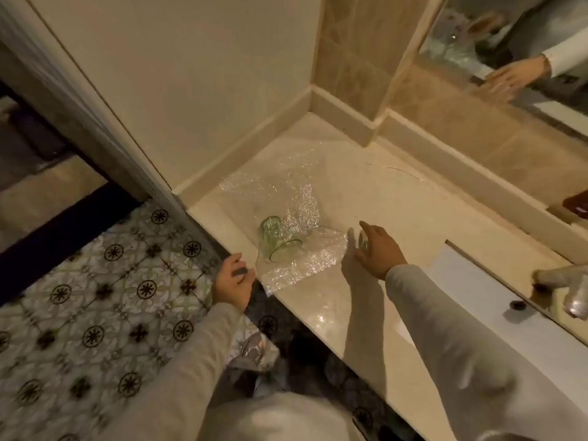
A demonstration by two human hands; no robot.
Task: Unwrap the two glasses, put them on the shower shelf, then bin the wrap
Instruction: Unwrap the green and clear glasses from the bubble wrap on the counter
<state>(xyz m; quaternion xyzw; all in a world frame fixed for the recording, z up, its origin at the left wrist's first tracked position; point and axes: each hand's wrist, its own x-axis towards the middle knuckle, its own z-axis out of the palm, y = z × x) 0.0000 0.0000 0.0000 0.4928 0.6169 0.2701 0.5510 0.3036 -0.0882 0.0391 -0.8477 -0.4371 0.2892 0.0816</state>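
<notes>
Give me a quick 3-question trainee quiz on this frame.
1. True or false: the green glass stands upright on the counter.
2. What lies under the glass? A) towel B) bubble wrap C) tray
3. Which hand reaches over the counter, near the wrap's edge?

Key: 1. False, it lies on its side. 2. B. 3. The right hand; the left hand is at the counter's front edge, fingers curled.

Beige marble counter (366,198), patterned tile floor (95,281), mirror (509,43) rt.
</notes>
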